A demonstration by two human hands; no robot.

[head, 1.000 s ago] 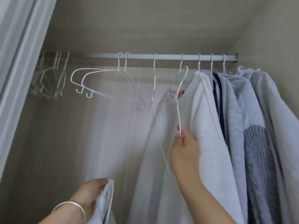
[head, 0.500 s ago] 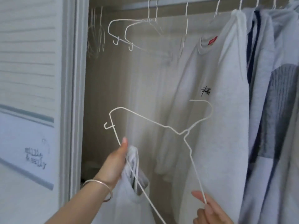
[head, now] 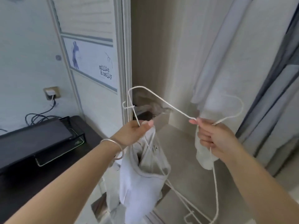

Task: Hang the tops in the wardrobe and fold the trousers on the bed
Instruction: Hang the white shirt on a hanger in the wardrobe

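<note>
Two hands up in front of an open wardrobe, one white wire hanger (head: 163,101) spanning between them. Far left: dark worktop (head: 48,172) carrying a black flat device (head: 32,139) on a wire-frame stand; above it a wall socket (head: 51,93) with a plug and black cable (head: 47,110) running down. Next right, wardrobe door (head: 90,65), pale, with a printed panel reading "millie & sally" and a blue animal figure. Left hand (head: 137,131), silver bangle (head: 115,148) on the wrist, fingers curled: it pinches the hanger's wire at its left end and grips a white top (head: 139,183) in the same hold. Top hangs limp below that hand, neckline gaping open, a run of hanger wire passing down through the opening. Can't tell how far the wire goes inside the fabric. Hanger is off the rail, tilted; its shoulder wire arcs from the left hand up and over to the right hand (head: 215,139). Right hand closed around the hanger's neck and twisted stem, thumb and forefinger at the junction. Long wire trails from it to bottom of frame. Behind the right hand a pale sleeve cuff (head: 205,159) hangs down. Right edge: hung garments (head: 267,78), white and grey, inside the wardrobe
</note>
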